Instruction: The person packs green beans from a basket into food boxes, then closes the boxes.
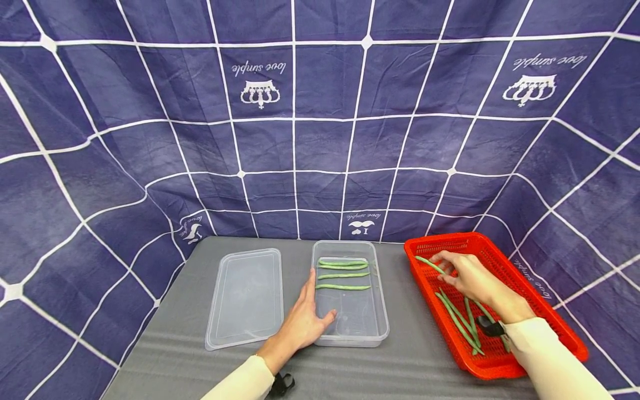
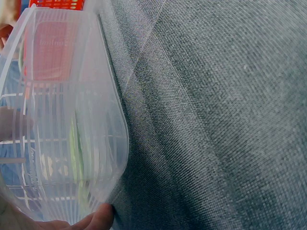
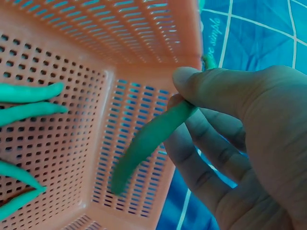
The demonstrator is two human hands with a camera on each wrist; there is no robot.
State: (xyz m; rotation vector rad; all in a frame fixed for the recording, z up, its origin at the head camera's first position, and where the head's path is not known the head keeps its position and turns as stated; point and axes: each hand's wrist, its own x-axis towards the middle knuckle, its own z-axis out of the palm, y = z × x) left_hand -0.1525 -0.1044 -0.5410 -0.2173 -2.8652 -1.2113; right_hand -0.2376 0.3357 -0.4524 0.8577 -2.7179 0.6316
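In the head view my right hand [image 1: 470, 276] pinches a green bean [image 1: 429, 263] between thumb and fingers, over the far left part of a red plastic basket [image 1: 530, 289]. The right wrist view shows this bean [image 3: 148, 143] slanting down from the fingertips. More green beans [image 1: 457, 319] lie in the basket below the hand. My left hand [image 1: 303, 322] rests against the left side of a clear plastic container [image 1: 348, 340], fingers straight along its wall and thumb over the rim. Several green beans [image 1: 344, 287] lie crosswise in the container's far half.
A translucent lid [image 1: 247, 300] lies flat on the grey table cloth [image 1: 190, 322], left of the container. Behind the table hangs a blue curtain [image 1: 320, 144] with white lines. Grey cloth separates the container from the basket.
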